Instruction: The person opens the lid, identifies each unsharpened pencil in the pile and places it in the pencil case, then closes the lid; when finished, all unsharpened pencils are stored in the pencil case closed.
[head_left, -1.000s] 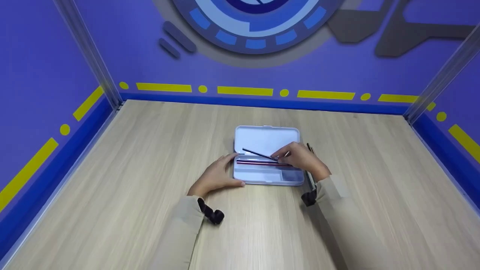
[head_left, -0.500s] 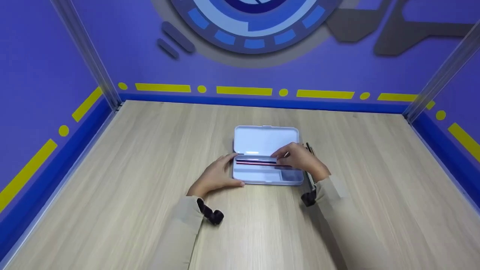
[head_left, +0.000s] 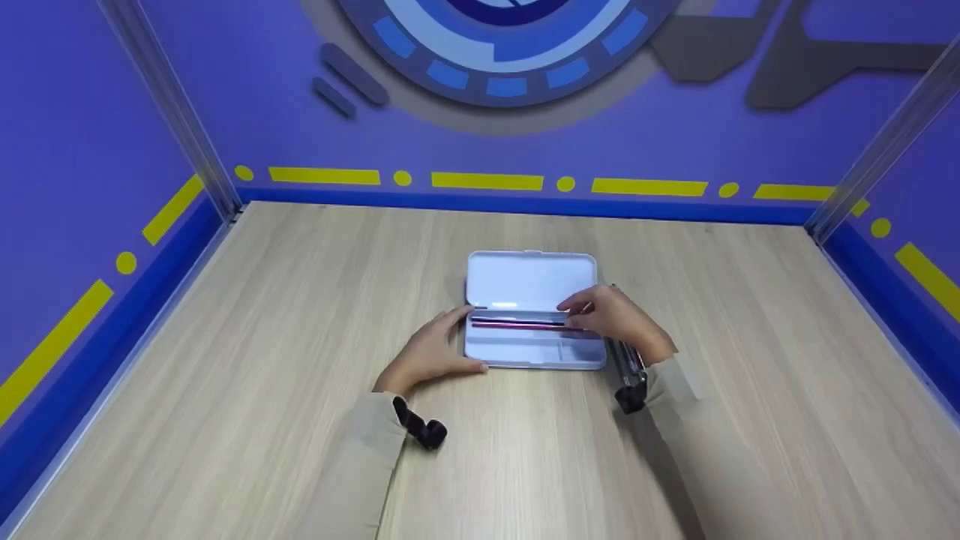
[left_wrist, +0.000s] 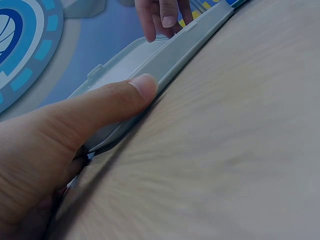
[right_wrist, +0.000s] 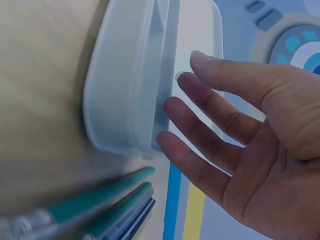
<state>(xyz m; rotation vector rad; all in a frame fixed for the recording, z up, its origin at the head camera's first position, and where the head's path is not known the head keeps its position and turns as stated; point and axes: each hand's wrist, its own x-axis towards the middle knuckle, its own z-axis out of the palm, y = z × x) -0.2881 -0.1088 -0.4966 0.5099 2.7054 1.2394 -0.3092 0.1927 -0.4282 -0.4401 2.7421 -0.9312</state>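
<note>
An open white pencil case (head_left: 531, 279) lies on the table, its lid folded back. Inside the rear compartment, dark and red pencils (head_left: 514, 325) lie lengthwise. My left hand (head_left: 429, 352) grips the case's left end, thumb along the front wall, which the left wrist view shows too. Over the right part of the case hovers my right hand (head_left: 615, 322), covering the pencils' right ends. In the right wrist view this hand (right_wrist: 245, 120) has its fingers apart and bent a little, with nothing between them.
Several pens, some of them green (right_wrist: 95, 202), lie just right of the case, partly under my right wrist. Patterned blue panels (head_left: 480, 142) with metal corner posts stand behind and beside the wooden table (head_left: 300, 300).
A dark pencil that was held slanting over the case has been lowered and let go among the others. My right hand has shifted slightly to the right; my left hand stays put.
</note>
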